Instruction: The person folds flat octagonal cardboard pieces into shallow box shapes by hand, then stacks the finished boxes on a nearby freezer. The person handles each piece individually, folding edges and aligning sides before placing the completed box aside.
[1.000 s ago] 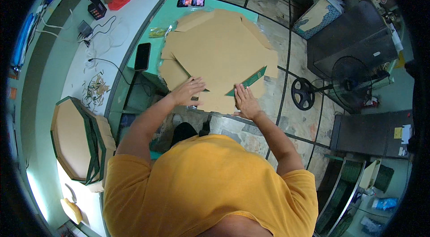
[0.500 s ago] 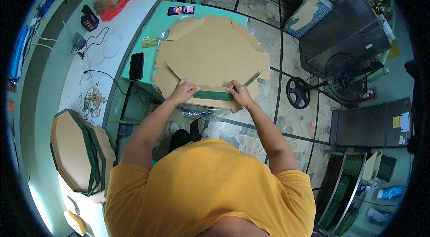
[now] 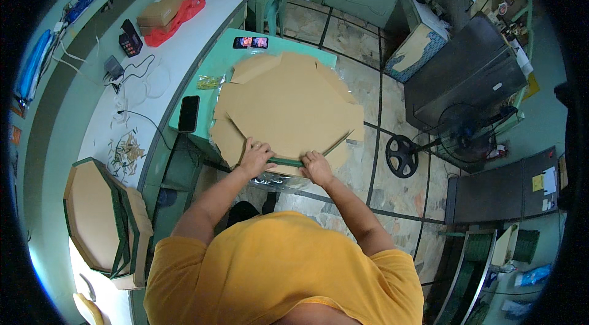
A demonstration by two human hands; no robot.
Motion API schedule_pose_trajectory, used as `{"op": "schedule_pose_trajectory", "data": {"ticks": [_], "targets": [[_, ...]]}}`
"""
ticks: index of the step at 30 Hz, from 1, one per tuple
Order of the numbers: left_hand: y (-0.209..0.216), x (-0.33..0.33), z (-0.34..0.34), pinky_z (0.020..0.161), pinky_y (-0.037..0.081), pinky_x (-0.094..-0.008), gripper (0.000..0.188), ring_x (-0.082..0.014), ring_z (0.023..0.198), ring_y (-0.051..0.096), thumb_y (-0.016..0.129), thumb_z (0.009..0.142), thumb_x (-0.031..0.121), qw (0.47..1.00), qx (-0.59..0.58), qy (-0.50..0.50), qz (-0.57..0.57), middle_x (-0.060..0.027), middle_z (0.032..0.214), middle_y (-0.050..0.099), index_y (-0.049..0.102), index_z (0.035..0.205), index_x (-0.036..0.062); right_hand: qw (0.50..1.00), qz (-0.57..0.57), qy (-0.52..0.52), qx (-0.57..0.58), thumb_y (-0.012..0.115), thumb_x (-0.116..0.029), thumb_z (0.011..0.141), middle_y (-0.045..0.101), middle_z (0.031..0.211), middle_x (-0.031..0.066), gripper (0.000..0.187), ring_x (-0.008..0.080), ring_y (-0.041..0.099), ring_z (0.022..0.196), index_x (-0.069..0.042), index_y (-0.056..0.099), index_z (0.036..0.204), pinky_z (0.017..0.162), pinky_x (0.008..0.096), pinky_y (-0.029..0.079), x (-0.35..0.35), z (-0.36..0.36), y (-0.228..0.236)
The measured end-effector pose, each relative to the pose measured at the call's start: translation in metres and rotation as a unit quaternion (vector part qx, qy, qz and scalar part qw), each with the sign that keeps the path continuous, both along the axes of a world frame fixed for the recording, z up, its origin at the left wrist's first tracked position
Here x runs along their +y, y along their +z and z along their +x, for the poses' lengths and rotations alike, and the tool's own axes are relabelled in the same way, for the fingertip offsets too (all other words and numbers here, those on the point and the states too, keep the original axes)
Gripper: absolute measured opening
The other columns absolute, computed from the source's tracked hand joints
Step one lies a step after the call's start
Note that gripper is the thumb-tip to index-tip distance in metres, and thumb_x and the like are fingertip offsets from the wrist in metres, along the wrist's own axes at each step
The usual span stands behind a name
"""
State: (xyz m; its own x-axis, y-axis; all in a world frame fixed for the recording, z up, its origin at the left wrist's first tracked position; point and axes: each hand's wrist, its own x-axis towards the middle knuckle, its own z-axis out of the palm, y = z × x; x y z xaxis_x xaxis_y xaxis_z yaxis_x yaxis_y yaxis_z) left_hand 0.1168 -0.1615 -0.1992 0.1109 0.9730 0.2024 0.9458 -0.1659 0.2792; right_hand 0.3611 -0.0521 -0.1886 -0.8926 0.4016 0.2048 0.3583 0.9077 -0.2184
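Observation:
A large many-sided sheet of brown cardboard (image 3: pixel 288 104) lies on the green table, its border cut into flaps. Along its near edge, a flap with a dark green face (image 3: pixel 286 162) shows as a narrow band. The left end of this flap is gripped by my left hand (image 3: pixel 256 158), fingers bent over its top edge. My right hand (image 3: pixel 316 167) pinches the other end in the same way. Side flaps stand partly raised beyond each hand, their thin edges showing. Clear plastic (image 3: pixel 276 182) sticks out under the cardboard's near side.
Phones lie on the green table (image 3: pixel 316 55), one of them a black phone (image 3: pixel 188 114) at its left edge. Stacked green-edged cardboard trays (image 3: pixel 95 214) and paper scraps (image 3: pixel 127 154) sit on the white counter (image 3: pixel 175 58). A fan (image 3: pixel 463 135) stands at right.
The green-faced flap has turned more upright, so its green side shows narrower. My fingers have closed further over its edge. The whole view has tilted up, with the scene lower in the picture.

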Motion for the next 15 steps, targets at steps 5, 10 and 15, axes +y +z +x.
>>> {"op": "schedule_pose_trajectory", "data": {"ticks": [5, 10, 15], "targets": [[0.009, -0.002, 0.005, 0.107, 0.021, -0.0573, 0.023, -0.0216, 0.098, 0.055, 0.068, 0.078, 0.037, 0.996, 0.039, -0.028, -0.075, 0.0006, 0.084, 0.059, 0.070, 0.086, 0.0155, 0.999, -0.010, -0.003, 0.050, 0.070, -0.017, 0.072, 0.056, 0.077, 0.0103, 0.018, 0.0282, 0.055, 0.077, -0.005, 0.057, 0.076, 0.069, 0.0410, 0.043, -0.009, -0.002, -0.010], [0.047, -0.025, 0.013, 0.097, 0.037, -0.0520, 0.026, -0.0247, 0.088, 0.058, 0.068, 0.081, 0.035, 0.986, -0.135, 0.056, 0.075, -0.0065, 0.081, 0.058, 0.067, 0.090, 0.0105, 0.998, -0.023, -0.006, 0.060, 0.071, -0.016, 0.069, 0.057, 0.077, 0.0102, 0.018, 0.0280, 0.056, 0.079, -0.006, 0.059, 0.078, 0.069, 0.0403, 0.044, -0.015, -0.011, 0.002], [0.038, -0.052, 0.031, 0.067, 0.054, -0.0404, 0.044, -0.0278, 0.077, 0.061, 0.068, 0.086, 0.035, 0.538, -0.706, 0.298, -0.351, -0.0132, 0.093, 0.059, 0.057, 0.113, 0.0018, 0.999, -0.025, 0.033, 0.005, 0.064, -0.019, 0.076, 0.061, 0.080, 0.0096, 0.013, 0.0296, 0.061, 0.084, -0.007, 0.061, 0.080, 0.075, 0.0412, 0.046, -0.049, -0.055, 0.007]]}}
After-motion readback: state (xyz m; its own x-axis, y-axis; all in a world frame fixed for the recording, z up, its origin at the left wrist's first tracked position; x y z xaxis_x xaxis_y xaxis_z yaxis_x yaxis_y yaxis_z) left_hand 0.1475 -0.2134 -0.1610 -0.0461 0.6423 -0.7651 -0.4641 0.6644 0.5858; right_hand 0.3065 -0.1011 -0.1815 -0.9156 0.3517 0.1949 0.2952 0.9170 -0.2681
